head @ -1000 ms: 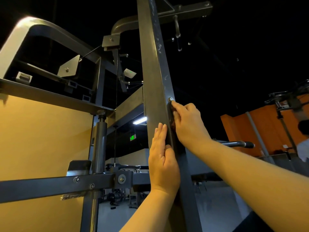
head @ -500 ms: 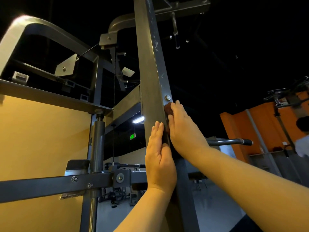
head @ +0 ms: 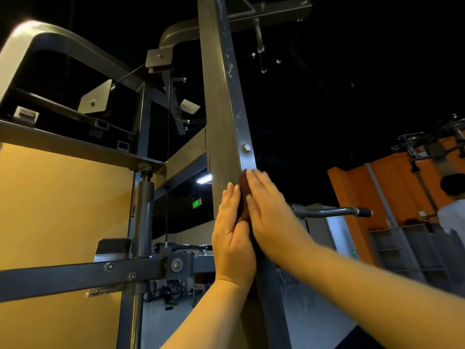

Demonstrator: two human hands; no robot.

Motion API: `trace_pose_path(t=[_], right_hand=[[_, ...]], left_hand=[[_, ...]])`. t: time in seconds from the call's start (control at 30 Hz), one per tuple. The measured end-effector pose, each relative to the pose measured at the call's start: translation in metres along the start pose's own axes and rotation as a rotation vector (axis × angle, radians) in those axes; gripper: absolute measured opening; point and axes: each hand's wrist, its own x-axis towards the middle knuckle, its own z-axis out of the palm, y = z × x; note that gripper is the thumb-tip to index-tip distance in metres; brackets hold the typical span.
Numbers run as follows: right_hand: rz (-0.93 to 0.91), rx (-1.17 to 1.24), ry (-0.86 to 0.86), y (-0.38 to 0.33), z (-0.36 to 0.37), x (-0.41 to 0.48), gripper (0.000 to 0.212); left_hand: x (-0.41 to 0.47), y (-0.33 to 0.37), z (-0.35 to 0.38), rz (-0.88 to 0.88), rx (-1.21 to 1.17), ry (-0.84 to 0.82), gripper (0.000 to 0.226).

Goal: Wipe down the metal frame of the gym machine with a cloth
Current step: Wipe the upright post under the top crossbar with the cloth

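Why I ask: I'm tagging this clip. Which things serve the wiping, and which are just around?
Job: post, cloth, left hand flat on the post, right hand pressing the cloth.
Just around: side handle, yellow panel, green sign, orange wall.

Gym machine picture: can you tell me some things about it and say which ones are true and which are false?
1. The right hand presses a dark cloth against the upright post. True.
2. The left hand lies flat on the post with straight fingers. True.
3. The cloth covers the bolt on the post. False: the bolt is bare and sits just above the cloth.
4. The big panel on the left is blue. False: it is yellow.
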Motion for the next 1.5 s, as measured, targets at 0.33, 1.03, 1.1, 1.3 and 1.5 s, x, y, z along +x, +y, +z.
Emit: trace_pose_path(t=[0.33,1.03,1.1,1.3,1.5], right_hand=[[0.104,-0.007,0.024,-0.001,-0.002,0.050,0.056],[-0.052,0.143,0.137,0.015,0.012,-0.001,0.048],[0.017,0.074,0.174,0.015,0.006,0.034,0.046],[0.055,0.096,0.213,0.006,0.004,0.054,0.044],[0.011,0.036,0.117,0.009,0.002,0.021,0.051]], left_hand=[[0.010,0.001,-0.005,0.036,0.182,0.034,0.047],[0.037,0.002,-0.003,0.017,0.122,-0.067,0.042],[0.038,0.000,-0.003,0.041,0.166,-0.063,0.047],[0.040,-0.007,-0.004,0.047,0.159,-0.065,0.047],[0.040,-0.006,-0.004,0.051,0.163,-0.068,0.046]])
